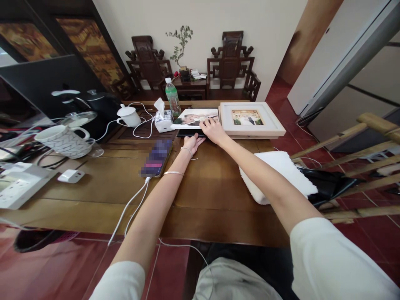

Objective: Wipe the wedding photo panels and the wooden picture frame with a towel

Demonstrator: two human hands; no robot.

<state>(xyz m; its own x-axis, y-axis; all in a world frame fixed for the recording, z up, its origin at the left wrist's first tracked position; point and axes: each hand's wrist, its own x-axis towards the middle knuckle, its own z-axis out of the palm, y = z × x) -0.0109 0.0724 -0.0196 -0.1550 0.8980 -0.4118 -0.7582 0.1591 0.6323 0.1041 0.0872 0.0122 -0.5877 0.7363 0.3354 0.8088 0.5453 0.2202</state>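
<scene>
A white-edged panel with a photo (200,115) lies flat at the far side of the table, over a dark flat piece (184,133). My right hand (214,130) is on the panel's front right corner, fingers bent over its top and the thumb side hidden. Just below, my left hand (194,144) is palm up with fingers stretched out at the front edge of the dark piece. Whether its fingertips bear any weight is unclear. Touching the panel's right side is a pale picture frame (273,121) with a photo inside.
Left of my arms lie a charging phone (156,158), a tissue box (164,121), a green-labelled bottle (172,96), a lidded cup (128,115), a patterned mug (65,141) and a power strip (21,183). A white towel (278,175) rests at the right table edge, near a wooden chair (368,166).
</scene>
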